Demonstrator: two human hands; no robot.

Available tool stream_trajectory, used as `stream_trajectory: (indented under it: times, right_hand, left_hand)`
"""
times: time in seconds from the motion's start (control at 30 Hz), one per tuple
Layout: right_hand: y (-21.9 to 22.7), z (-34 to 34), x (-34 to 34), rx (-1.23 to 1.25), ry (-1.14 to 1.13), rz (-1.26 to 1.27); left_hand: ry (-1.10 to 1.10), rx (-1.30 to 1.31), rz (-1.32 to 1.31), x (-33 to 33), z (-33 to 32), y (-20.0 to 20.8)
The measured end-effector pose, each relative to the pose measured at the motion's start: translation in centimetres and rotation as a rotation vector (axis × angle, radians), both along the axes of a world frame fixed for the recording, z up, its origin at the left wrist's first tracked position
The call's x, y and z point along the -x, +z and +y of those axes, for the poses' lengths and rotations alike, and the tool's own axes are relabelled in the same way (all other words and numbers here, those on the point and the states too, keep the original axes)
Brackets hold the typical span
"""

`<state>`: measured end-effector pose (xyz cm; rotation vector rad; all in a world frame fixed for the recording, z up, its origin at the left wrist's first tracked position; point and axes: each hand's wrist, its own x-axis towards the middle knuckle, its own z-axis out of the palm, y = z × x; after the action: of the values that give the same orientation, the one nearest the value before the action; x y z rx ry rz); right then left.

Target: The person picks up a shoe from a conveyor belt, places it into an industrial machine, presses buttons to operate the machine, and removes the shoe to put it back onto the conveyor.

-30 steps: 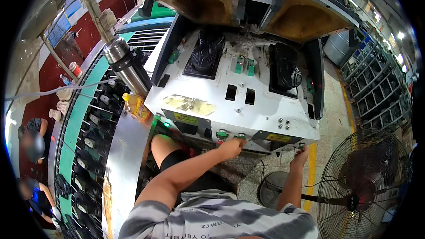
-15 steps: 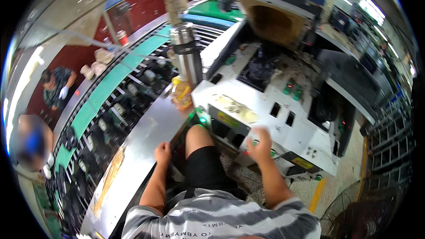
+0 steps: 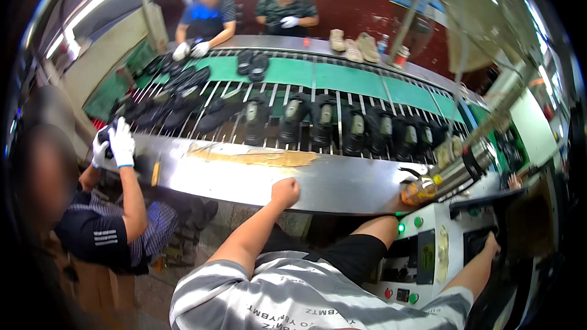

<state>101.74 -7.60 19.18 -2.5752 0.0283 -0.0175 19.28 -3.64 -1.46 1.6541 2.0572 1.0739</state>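
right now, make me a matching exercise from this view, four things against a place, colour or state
Things:
1. left hand
2. right hand
3. bottle
4. belt

Matches:
a. green
b. at the white machine
c. a fist by the metal bench
d. yellow-capped

Pairs: 1-c, 2-b, 3-d, 4-a

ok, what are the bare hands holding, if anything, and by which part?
Left hand: fist over the steel bench, nothing visible in it. Right hand: at the black item on the white machine; any grip can't be told.
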Motion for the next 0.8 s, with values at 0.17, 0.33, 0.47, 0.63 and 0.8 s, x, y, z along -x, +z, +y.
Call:
stream_trajectory:
  times: [0.17, 0.33, 0.47, 0.63, 0.8]
  right_hand:
    - [2.6, -1.3, 15.0, -0.045, -0.02, -0.193]
    - [-8.3, -6.4, 12.7, -0.312, 0.224, -0.79]
    - [-10.8, -9.1, 11.6, -0.528, 0.141, -0.861]
    - [-7.6, -8.5, 29.0, -0.931, 0.681, -0.37]
    - [-8.2, -5.1, 47.2, -1.216, 0.909, 0.594]
  left_hand:
    - [0.015, 0.024, -0.02, 2.0, -0.5, -0.1]
    - [0.004, -0.008, -0.148, 2.1, -0.7, -0.3]
    - [-0.033, 0.021, -0.21, 1.8, -0.3, -1.3]
    - [-0.291, 0.138, -0.498, 0.1, -2.7, 0.0]
    - [-0.842, 0.231, -0.842, -2.5, -7.0, 7.3]
